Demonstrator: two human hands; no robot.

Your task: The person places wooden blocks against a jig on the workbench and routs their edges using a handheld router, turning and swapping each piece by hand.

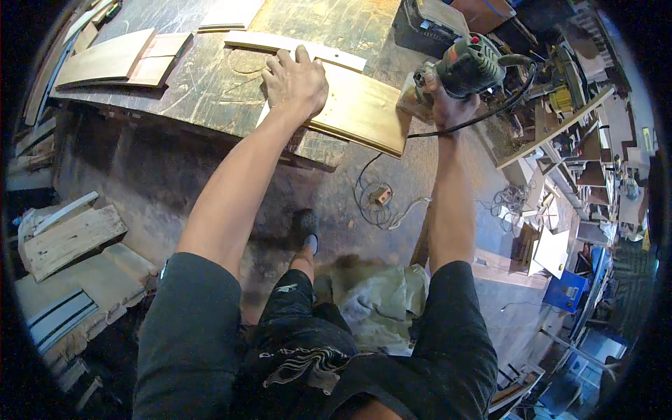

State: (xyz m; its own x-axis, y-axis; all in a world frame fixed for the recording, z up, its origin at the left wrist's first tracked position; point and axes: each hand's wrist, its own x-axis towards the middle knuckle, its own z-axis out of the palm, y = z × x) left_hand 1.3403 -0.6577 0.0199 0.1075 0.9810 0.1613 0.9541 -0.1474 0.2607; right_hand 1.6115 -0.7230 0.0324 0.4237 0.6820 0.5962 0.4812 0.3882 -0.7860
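Note:
My left hand [294, 87] rests on a pale wooden board [364, 112] at the workbench's [168, 77] near edge, fingers spread and slightly bent toward a narrow wooden strip [329, 54] with a dark hole. My right hand [451, 105] is closed around a green handheld power tool [470, 64], perhaps a router, held upright at the board's right end. Its black cord loops beside my wrist. The tool's lower part and its contact with the wood are hard to make out.
More boards [112, 59] lie on the bench's left. A black case [427, 24] stands at the back. Coiled cord [378, 210] and pale cloth [381, 308] are on the floor. Scrap wood [73, 241] is at lower left; cluttered boards [549, 248] and a blue object [563, 290] are at right.

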